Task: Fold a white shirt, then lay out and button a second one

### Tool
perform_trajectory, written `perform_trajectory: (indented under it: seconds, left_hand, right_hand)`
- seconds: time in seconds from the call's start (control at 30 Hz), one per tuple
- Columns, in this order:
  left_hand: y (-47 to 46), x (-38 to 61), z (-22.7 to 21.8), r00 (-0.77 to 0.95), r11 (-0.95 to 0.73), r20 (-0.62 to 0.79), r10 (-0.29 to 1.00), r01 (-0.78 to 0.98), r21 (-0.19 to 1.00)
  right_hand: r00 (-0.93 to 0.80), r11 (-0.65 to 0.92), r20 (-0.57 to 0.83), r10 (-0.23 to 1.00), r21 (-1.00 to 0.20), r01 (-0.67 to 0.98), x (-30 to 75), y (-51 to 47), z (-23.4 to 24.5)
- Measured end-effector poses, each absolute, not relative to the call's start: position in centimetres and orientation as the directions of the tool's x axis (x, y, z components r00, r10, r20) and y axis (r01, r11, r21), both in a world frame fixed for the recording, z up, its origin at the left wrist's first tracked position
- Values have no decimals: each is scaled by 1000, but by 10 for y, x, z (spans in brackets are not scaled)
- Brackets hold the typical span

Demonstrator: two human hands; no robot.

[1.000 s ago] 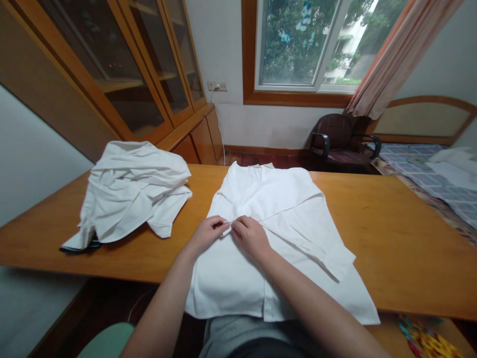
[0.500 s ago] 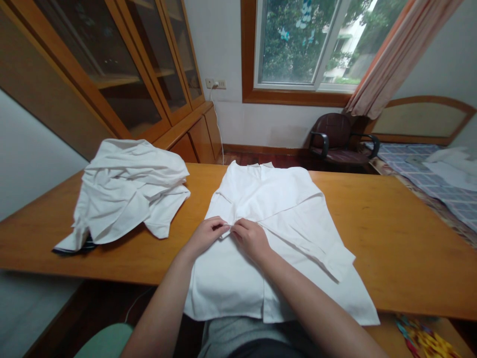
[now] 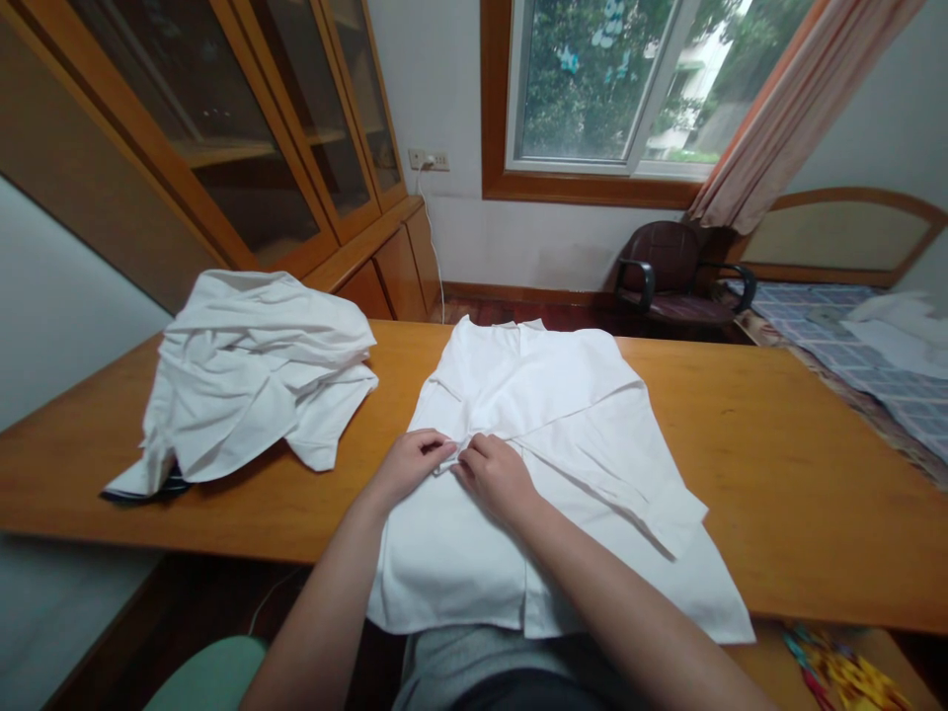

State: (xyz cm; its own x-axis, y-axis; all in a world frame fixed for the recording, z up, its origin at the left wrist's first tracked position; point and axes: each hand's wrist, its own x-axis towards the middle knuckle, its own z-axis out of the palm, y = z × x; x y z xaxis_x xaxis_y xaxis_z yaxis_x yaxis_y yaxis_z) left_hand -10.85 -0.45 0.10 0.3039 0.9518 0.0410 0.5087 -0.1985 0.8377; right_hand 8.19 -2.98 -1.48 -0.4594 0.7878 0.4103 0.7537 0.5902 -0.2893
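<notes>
A white shirt (image 3: 563,425) lies spread on the wooden table (image 3: 777,464), its collar at the far edge and its hem hanging over the near edge. One sleeve is folded across the body toward the right. My left hand (image 3: 409,464) and my right hand (image 3: 495,476) meet at the shirt's left middle, fingers curled and pinching a small fold of its fabric between them.
A crumpled pile of white clothes (image 3: 252,365) with a dark striped edge lies on the table's left. Wooden cabinets (image 3: 244,148) with glass doors stand at the left. Behind the table are a dark armchair (image 3: 677,281), a window and a bed (image 3: 874,355).
Both hands stay pinched at the same spot on the shirt, with only small finger movement. The view has shifted very slightly.
</notes>
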Motion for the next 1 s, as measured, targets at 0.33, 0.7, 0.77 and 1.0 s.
perform_trajectory:
  seconds: [0.33, 0.7, 0.77, 1.0]
  left_hand:
    - [-5, -109, 3, 346, -268, 99, 933, 482, 834]
    - [-5, -114, 3, 420, -307, 111, 901, 435, 847]
    - [-5, -114, 3, 427, -306, 106, 898, 435, 847]
    - [-3, -114, 4, 449, -303, 84, 889, 441, 845]
  right_hand:
    - [-533, 692, 502, 681, -206, 691, 88, -28, -17]
    - [-513, 706, 565, 646, -186, 683, 90, -27, -17]
    - [-505, 699, 564, 653, -191, 689, 90, -26, -18]
    - [-464, 650, 498, 733, -308, 695, 90, -26, -21]
